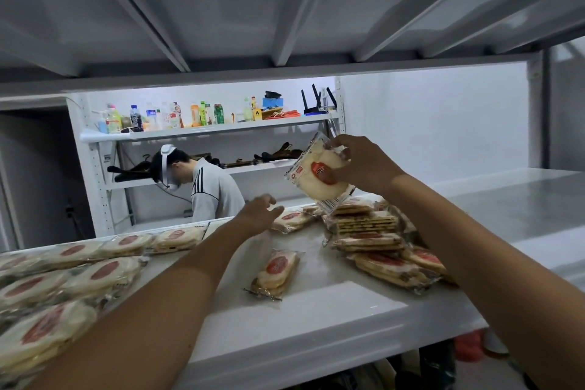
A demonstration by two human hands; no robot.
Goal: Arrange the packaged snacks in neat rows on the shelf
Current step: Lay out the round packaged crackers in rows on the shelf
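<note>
**What the view keeps back**

The rows of packets point(63, 279) run off the left edge, partly under the left forearm point(177, 279); the right hand point(364, 165) covers a corner of the held packet point(316, 174), its print too small to read; the pile point(373, 237) slips behind the right forearm point(474, 247); the labels on the distant bottles point(136, 119) are illegible.

Little can be read. The snack packet point(311, 182) carries a red oval label point(320, 171) with white lettering and a line of print along its edge — both too blurred to read. On the far shelf point(205, 129), a yellow carton point(257, 112) bears one dark mark — seemingly an "A". The labels on the bottles point(136, 119) are illegible.
</note>
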